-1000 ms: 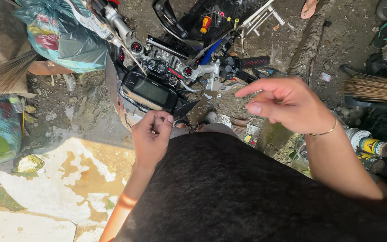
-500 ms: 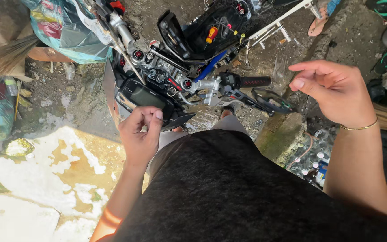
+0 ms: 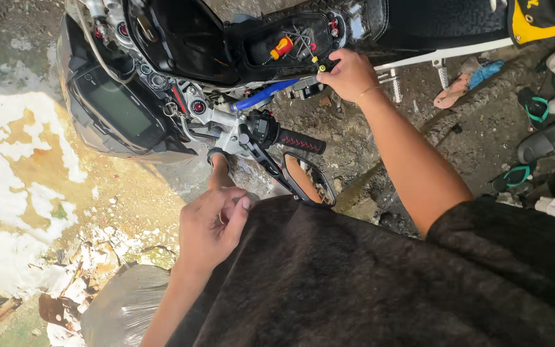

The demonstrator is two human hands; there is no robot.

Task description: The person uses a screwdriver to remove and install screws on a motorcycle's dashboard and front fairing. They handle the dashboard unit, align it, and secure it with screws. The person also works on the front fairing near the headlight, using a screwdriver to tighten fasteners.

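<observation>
The motorcycle [image 3: 239,58] fills the upper part of the frame, its opened frame cavity near top centre. The right hand [image 3: 349,75] rests at that cavity's lower edge, fingers curled on a small yellow-tipped part [image 3: 321,67]. At lower centre-left the left hand [image 3: 210,228] is loosely closed, thumb against fingertips; what it pinches cannot be told. The handlebar grip [image 3: 300,141] and mirror [image 3: 308,180] lie between them; the dashboard display [image 3: 118,109] sits at upper left.

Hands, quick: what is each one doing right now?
Left hand: curled closed, held thing cannot be told.
Right hand: closed, gripping the motorcycle's open compartment edge.
</observation>
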